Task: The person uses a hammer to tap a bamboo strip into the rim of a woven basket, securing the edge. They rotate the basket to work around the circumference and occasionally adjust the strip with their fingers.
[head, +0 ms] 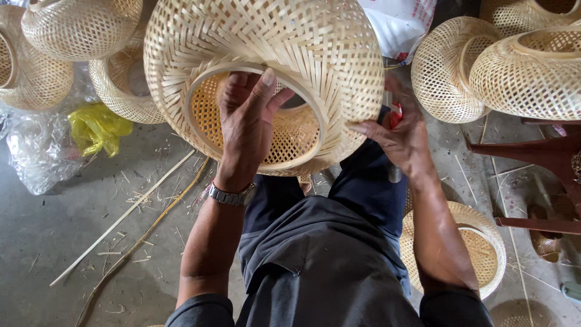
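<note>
A large round woven bamboo basket (302,42) is held up over my lap, its ringed opening facing me. My left hand (247,121) reaches through that opening, fingers curled over the inner rim, a metal watch on the wrist. My right hand (399,134) presses against the basket's outer right side and also clutches a small red-handled tool (396,115), mostly hidden by the fingers.
Several similar woven baskets surround me: at top left (78,24), behind the left (121,85), at right (532,72) and on the floor by my right knee (484,242). A yellow bag (97,127), clear plastic (36,151), bamboo strips (133,212) and a dark red stool (544,151) lie on the concrete floor.
</note>
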